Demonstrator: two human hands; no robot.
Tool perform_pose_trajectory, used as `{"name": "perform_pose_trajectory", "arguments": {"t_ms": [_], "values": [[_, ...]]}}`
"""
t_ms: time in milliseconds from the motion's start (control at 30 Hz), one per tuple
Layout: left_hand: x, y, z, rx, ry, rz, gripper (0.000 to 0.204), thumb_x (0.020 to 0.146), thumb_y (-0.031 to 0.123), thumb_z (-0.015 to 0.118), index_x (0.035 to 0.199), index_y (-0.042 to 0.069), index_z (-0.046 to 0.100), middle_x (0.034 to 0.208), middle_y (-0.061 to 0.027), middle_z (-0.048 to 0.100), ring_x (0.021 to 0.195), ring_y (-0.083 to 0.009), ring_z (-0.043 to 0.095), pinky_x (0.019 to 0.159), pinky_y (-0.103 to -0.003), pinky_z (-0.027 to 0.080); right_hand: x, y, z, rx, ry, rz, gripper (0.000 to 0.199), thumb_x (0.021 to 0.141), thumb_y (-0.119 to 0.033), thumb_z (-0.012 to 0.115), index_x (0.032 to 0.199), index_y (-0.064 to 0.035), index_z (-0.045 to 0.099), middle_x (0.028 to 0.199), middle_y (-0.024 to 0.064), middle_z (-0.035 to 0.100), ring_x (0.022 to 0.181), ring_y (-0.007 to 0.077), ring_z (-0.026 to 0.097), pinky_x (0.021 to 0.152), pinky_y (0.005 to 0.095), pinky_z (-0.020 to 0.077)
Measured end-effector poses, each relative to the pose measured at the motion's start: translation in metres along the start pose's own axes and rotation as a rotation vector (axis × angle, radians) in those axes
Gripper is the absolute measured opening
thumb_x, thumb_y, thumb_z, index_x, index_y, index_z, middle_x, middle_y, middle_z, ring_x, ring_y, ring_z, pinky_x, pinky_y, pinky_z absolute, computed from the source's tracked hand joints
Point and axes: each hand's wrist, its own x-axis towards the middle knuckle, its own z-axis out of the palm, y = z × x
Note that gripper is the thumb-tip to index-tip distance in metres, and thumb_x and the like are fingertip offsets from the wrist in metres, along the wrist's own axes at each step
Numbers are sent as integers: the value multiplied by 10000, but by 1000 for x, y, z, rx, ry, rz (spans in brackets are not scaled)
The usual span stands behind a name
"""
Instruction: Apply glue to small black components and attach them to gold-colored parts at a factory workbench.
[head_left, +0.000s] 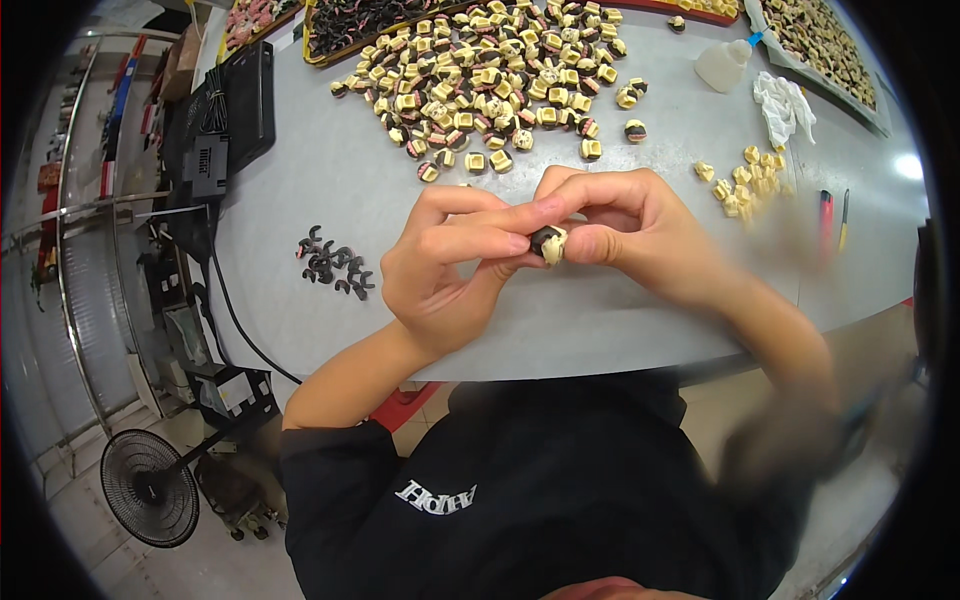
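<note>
Fig.: Your two hands meet above the grey counter (560, 320), w/ one small cream-and-black part (548, 244) between them. Your left hand (450, 262) has its fingers (490, 243) pressed together on the part's left side, thumb and forefinger pinching it. Your right hand (640, 225) curls over from the right; its fingers (585, 190) close on the same part from above and beside, thumb tip touching the cream end. The part sits right at the fingertips, held clear of the counter.

Beyond the fingers, a large heap of like cream-and-black parts (490, 75) lies spread out. Right of the fingers, near them, a smaller cluster of plain cream pieces (745, 180). Left of the fingers, apart, a little pile of dark curved clips (335, 262). Far right and beyond: a white plastic bottle (722, 65) w/ a crumpled white cloth (785, 105) beside it. Trays along the far edge hold more pieces; contents too small to tell.
</note>
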Motion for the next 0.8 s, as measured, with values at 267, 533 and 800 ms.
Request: {"name": "perform_pose_trajectory", "arguments": {"t_ms": [267,533,800], "values": [[8,4,-1,144,-77,74,387,603,-19,759,975,38,666,942,-65,676,781,-181,573,641,-254,477,-1,8,4,-57,2,-117,336,808,-268,682,978,0,570,994,59,485,889,126,483,781,256,413],[11,3,-2,249,-108,238,420,574,4,760,985,39,684,951,-51,675,784,-171,567,637,-240,470,-5,5,8,-29,-25,-174,145,844,35,566,988,47,556,1003,83,513,930,142,509,829,266,440],[15,3,-3,130,-114,116,397,592,33,761,982,42,682,972,-55,673,805,-187,565,670,-248,472,-3,-3,6,-85,31,-95,75,819,6,621,881,47,610,929,67,548,879,122,526,793,247,437]]}}
